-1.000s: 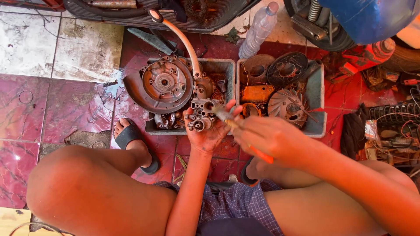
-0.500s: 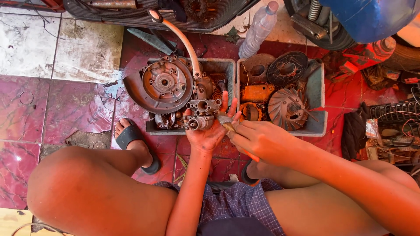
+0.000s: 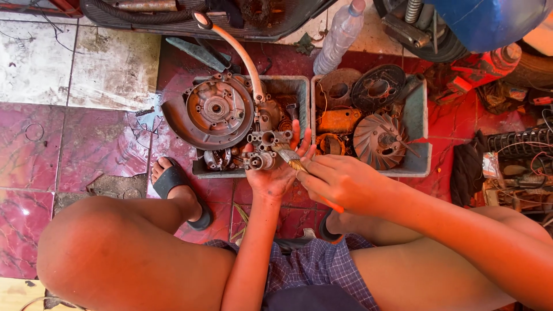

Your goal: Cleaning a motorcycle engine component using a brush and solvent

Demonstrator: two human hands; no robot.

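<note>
Carburetor body (image 3: pixel 265 151) — small, grey and grimy — sits cupped in the left hand (image 3: pixel 275 173), fingers curled up around it, just above the near edge of the grey tray (image 3: pixel 300 87) holding a round engine cover (image 3: pixel 212 113). Beside it the right hand (image 3: pixel 340 183) pinches a small brush (image 3: pixel 290 158), bristles touching the metal — a second tray (image 3: pixel 419 115) with a finned fan wheel (image 3: pixel 377 140) lies just beyond.

Strong warm daylight falls from the right, giving the right hand (image 3: pixel 340 184) and forearm an orange glow, while the upper edge lies in deep shade. The pale floor tiles (image 3: pixel 115 63) at upper left look slightly washed out. Focus is sharp throughout, with mild wide-angle bending at the edges.
</note>
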